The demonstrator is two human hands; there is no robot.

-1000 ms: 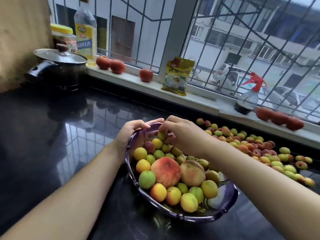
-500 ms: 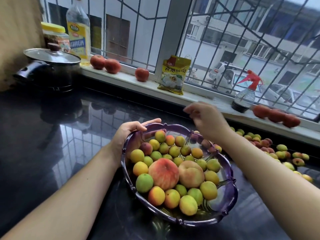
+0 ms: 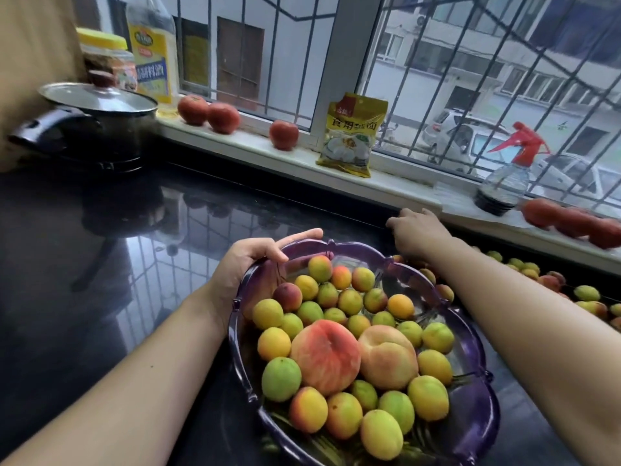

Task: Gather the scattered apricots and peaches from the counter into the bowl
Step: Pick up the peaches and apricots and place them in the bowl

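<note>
The left hand [image 3: 245, 264] is holding the far-left rim of the see-through purple glass bowl with the wavy edge [image 3: 477, 428]. Its thumb is lying over the rim and its fingers are curling under it. The right hand [image 3: 416, 232] is reaching past the bowl, over the dark shiny counter [image 3: 100, 297], toward the loose fruit. Its fingers are pointing down and away, so I cannot tell if they are holding anything.

The bowl is sitting on the counter right in front of the person. It is looking about half full. Two big pink-and-yellow fuzzy peaches [image 3: 325, 354] are lying in the middle, and many small yellow, green and orange apricots in the bowl [image 3: 339, 299] are lying around them.

A lot of work is still waiting. A long bunch of small loose apricots on the counter [image 3: 586, 293] is lying to the right, below the white window ledge [image 3: 235, 142].

On the ledge, a yellow plastic bag with Chinese writing [image 3: 353, 134] is standing up. A tall clear bottle with a yellow label [image 3: 153, 52] is showing Chinese words too, but they are too blurry to read.
</note>
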